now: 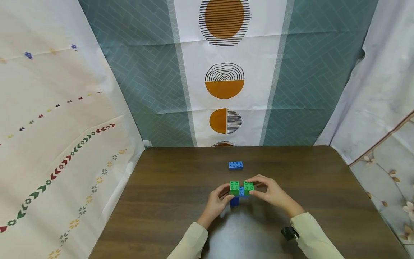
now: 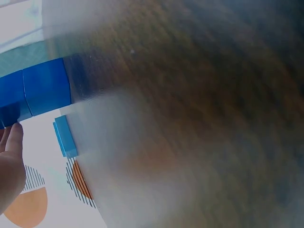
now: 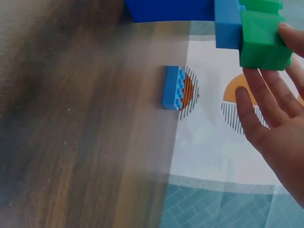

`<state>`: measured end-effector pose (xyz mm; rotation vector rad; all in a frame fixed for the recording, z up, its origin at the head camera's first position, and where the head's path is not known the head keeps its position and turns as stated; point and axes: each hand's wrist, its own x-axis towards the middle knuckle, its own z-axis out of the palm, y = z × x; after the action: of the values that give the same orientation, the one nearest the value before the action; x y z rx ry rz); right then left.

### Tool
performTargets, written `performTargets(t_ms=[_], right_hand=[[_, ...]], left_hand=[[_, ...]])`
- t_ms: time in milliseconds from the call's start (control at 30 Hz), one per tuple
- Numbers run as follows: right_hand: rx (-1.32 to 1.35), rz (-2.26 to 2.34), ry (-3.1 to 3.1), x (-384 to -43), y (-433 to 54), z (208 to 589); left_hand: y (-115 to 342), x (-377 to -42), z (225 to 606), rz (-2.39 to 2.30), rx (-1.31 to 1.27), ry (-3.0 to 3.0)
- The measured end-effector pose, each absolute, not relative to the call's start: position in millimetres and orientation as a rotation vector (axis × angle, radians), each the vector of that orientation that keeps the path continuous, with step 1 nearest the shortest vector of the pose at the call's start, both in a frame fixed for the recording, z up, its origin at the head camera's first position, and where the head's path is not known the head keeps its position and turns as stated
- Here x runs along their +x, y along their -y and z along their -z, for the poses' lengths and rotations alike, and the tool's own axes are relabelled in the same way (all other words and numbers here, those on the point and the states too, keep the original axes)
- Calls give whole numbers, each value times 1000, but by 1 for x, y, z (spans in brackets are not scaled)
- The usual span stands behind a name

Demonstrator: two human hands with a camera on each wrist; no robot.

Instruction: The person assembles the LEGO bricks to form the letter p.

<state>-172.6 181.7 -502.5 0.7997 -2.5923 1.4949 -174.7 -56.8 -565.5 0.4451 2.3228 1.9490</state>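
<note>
Dark blue toy bricks are stacked as an upright column on the table. A lighter blue brick lies across the column's top and juts out to the right. Two green bricks sit on it, a left green brick and a right green brick, with blue studs showing between them. My left hand holds the left green brick between thumb and fingers; that grip is mostly outside the left wrist view. With thumb and fingers, my right hand pinches the right green brick at its outer side.
Farther back on the brown table lies a loose blue brick, studs up. A patterned cloth hangs behind the table's far edge. Light curtains hang at both sides.
</note>
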Motion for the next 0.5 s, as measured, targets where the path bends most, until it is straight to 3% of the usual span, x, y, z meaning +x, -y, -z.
performTargets(t_ms=[500], right_hand=[[815, -1576, 2550, -186, -186, 501]], left_hand=[[56, -176, 565, -1964, 427, -2303]])
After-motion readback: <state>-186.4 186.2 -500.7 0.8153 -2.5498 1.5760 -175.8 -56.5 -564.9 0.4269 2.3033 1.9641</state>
